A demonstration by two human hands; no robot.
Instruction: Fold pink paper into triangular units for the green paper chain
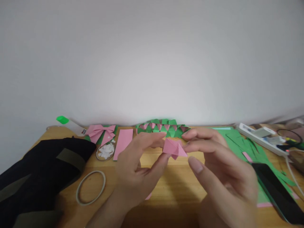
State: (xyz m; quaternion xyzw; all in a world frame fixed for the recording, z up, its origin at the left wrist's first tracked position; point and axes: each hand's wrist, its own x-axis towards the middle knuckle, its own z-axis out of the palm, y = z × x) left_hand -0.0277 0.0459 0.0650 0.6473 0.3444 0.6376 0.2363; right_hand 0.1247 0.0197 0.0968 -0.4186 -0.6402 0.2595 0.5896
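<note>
A small folded piece of pink paper (174,148) with pointed corners is held up over the wooden table. My left hand (140,171) pinches its left side between thumb and fingers. Close to its right tip is my right hand (220,171), thumb and fingers apart; the fingers come near or touch the paper's edge, and I cannot tell which. Behind the hands stands a row of green and pink folded paper pieces (163,126). To the left lie a pink paper strip (123,142) and a pink paper bow (101,132) on green paper.
A tape ring (91,187), a round dish of white scraps (106,151) and a dark cloth bundle (47,164) are on the left. On the right are green paper sheets (244,145), a phone (277,190) and a power strip (260,139) with cables. A wall stands behind.
</note>
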